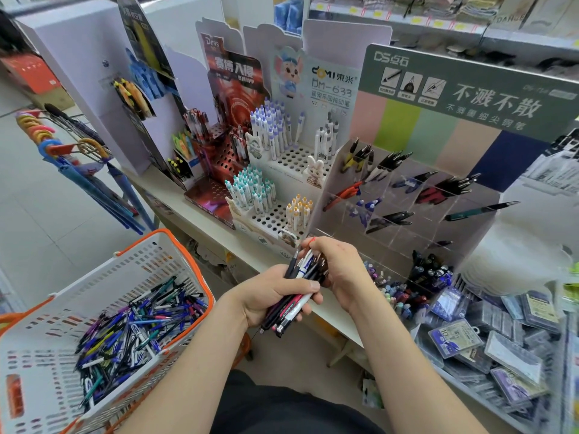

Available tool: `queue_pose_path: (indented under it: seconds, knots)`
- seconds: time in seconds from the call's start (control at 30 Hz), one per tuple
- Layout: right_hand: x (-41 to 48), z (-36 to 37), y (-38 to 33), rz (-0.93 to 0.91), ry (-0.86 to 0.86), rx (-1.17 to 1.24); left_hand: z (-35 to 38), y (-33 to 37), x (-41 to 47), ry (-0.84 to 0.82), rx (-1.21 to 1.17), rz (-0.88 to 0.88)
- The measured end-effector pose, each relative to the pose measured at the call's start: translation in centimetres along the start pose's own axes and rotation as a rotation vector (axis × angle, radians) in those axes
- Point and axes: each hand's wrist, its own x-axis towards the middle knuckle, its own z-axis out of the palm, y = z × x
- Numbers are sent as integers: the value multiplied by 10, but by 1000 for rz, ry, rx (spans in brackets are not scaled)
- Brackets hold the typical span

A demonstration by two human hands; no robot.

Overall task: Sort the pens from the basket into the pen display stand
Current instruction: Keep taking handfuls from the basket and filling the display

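Shop shelf [194,223] | left hand [269,296], right hand [338,264] grip pen bundle [302,303] | basket [125,277] at left | stand [332,183] behind

open air lies between me and the clear pen display stand [416,227]; upright pens [250,192] crowd its left, boxes [498,349] its right.

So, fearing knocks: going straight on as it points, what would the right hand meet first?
The pen bundle in the left hand, whose tops the right hand holds; past that, probably the white stand.
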Motion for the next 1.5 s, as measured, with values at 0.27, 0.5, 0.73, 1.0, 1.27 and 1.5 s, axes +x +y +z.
queue_pose_path:
  seconds: [0.27,0.5,0.73,1.0,1.27,1.5]
  knots:
    - [-1,-25,-19,-178,62,59,10,5,15,-9,79,8]
    - [-9,-60,-40,-352,-78,-294,22,7,34,-29,125,4]
    - [-6,-58,-44,-464,253,-54,31,23,55,-97,173,32]
    - [4,-61,-59,-807,689,-20,11,31,77,-58,158,9]
    - [70,-42,-73,-996,635,-572,-18,51,103,70,-16,124]
    - [115,-45,-69,-829,665,-1194,-31,72,113,42,-136,106]
